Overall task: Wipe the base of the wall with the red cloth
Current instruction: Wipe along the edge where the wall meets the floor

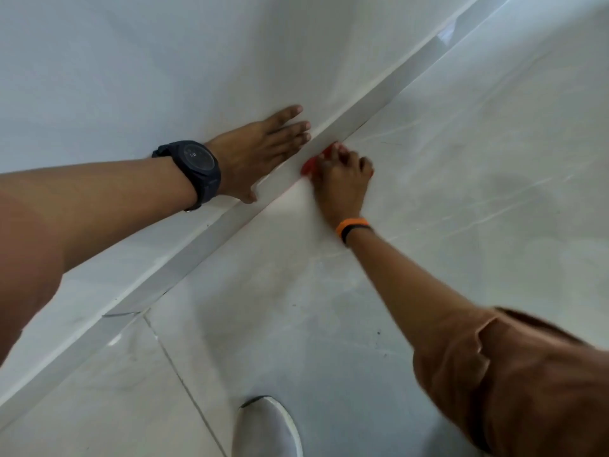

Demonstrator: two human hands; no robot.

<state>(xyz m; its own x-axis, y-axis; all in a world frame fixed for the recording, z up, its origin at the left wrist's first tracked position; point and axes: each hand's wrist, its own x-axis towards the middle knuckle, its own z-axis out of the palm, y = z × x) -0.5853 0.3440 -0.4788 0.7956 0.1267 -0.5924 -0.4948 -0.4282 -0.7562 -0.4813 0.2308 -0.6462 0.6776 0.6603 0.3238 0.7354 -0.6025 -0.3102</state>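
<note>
A person's right hand (342, 178) clutches the red cloth (311, 164) against the skirting (211, 239) at the wall's (164, 61) base — mid-wipe — while the left hand (260, 153) lies flat and empty just above the skirting; next, likely, a slide along it.

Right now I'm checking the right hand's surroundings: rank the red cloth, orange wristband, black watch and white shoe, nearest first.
1. red cloth, under the right hand.
2. orange wristband, on its wrist.
3. black watch, on the left wrist.
4. white shoe, on the floor below.

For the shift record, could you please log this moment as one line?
right hand: presses red cloth on skirting | left hand: flat on wall
</note>
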